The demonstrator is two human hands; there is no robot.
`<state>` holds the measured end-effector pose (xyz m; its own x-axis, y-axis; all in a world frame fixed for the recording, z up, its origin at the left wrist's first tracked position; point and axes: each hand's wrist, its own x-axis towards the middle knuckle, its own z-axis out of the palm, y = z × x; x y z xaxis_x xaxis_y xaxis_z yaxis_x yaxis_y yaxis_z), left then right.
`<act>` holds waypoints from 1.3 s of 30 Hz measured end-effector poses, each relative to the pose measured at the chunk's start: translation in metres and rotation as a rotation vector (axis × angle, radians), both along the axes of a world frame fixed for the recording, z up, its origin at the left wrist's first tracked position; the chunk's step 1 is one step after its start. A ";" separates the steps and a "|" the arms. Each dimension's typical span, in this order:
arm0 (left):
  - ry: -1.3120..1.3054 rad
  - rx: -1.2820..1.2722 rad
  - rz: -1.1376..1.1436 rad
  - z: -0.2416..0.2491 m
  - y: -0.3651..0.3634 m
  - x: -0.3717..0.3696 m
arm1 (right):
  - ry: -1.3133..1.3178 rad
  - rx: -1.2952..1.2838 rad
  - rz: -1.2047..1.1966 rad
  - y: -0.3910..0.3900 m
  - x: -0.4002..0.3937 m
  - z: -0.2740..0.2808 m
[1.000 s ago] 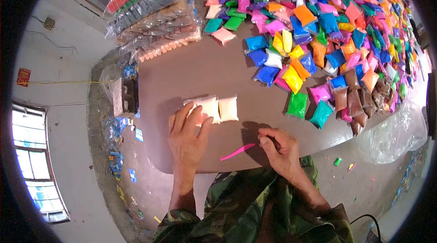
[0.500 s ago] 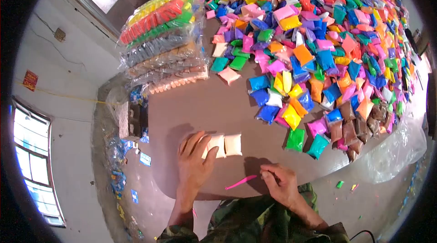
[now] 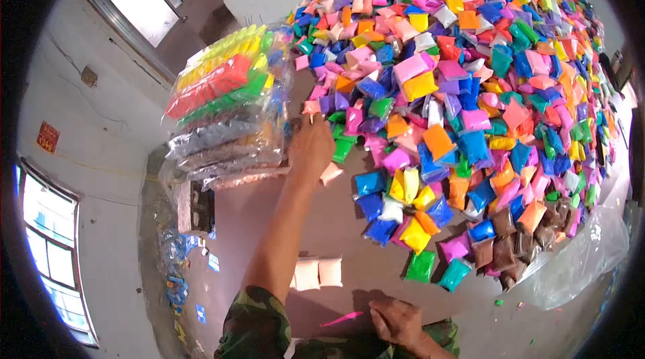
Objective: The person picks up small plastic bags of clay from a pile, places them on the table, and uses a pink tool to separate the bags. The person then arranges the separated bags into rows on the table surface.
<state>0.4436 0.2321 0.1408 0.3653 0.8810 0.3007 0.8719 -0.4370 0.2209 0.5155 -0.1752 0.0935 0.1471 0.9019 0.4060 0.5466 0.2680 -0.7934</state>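
Note:
My left hand (image 3: 311, 147) reaches forward over the table to the left fringe of a large heap of small coloured packets. Its fingers close on a peach packet (image 3: 311, 107), partly hidden by the fingertips. Behind the wrist lies another peach packet (image 3: 330, 173). Two cream packets, a left one (image 3: 307, 273) and a right one (image 3: 330, 271), lie side by side beside my left forearm. My right hand (image 3: 398, 322) rests curled at the near table edge, with nothing visible in its fingers. A thin pink plastic tool (image 3: 341, 319) lies just left of it.
The packet heap (image 3: 463, 110) covers the table's far and right parts. Clear bags of packets (image 3: 225, 107) are stacked at the left, close to my left arm. A clear plastic bag (image 3: 584, 261) hangs at the right edge. Bricks (image 3: 196, 206) and litter are left of the table.
My left hand has left the cream packets and moved forward to the heap's left fringe, closing on a peach packet. The view has tilted up. My right hand stays curled near the pink tool.

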 end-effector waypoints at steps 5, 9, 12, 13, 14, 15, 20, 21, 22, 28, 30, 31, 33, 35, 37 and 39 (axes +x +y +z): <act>0.062 -0.062 0.218 -0.028 0.047 0.016 | 0.068 0.032 0.002 0.000 0.004 -0.010; -0.078 -0.203 0.147 -0.038 0.053 0.007 | 0.100 0.019 0.020 -0.003 0.009 -0.011; -0.439 -0.481 0.012 -0.060 0.058 0.013 | 0.126 -0.013 0.041 -0.006 0.009 -0.010; -0.598 -0.590 -0.021 -0.062 0.052 0.020 | 0.113 -0.020 0.045 -0.006 0.010 -0.007; -0.566 -0.505 -0.015 -0.064 0.046 0.027 | 0.098 -0.028 0.047 -0.007 0.012 -0.004; -0.663 -0.455 -0.092 -0.067 0.042 0.036 | 0.109 -0.016 0.038 -0.006 0.012 -0.003; -0.570 -0.382 -0.189 -0.007 -0.011 0.066 | 0.174 0.039 0.028 -0.005 0.005 -0.017; -0.555 -0.325 -0.253 0.008 -0.025 0.069 | 0.167 0.013 0.035 -0.007 0.006 -0.014; -0.540 -0.269 -0.320 0.020 -0.039 0.072 | 0.158 -0.013 0.039 -0.007 0.008 -0.008; -0.810 -0.289 -0.313 0.052 -0.113 0.036 | 0.235 -0.041 -0.003 -0.008 0.007 -0.004; -0.913 -0.381 -0.297 0.058 -0.154 0.011 | 0.360 -0.106 -0.027 -0.010 0.003 -0.007; -0.964 -0.433 -0.284 0.057 -0.174 -0.002 | 0.439 -0.164 -0.046 -0.011 0.002 -0.012; -0.618 -0.050 -0.463 0.053 -0.208 -0.035 | 0.765 -0.325 -0.060 -0.012 0.005 0.000; -0.442 0.090 -0.567 0.045 -0.245 -0.057 | 1.091 -0.447 -0.056 0.000 0.014 0.032; -0.459 0.008 -0.596 0.035 -0.284 -0.070 | 1.144 -0.459 -0.029 0.012 0.019 0.039; -0.429 0.000 -0.601 0.025 -0.308 -0.080 | 1.105 -0.418 0.010 0.019 0.016 0.028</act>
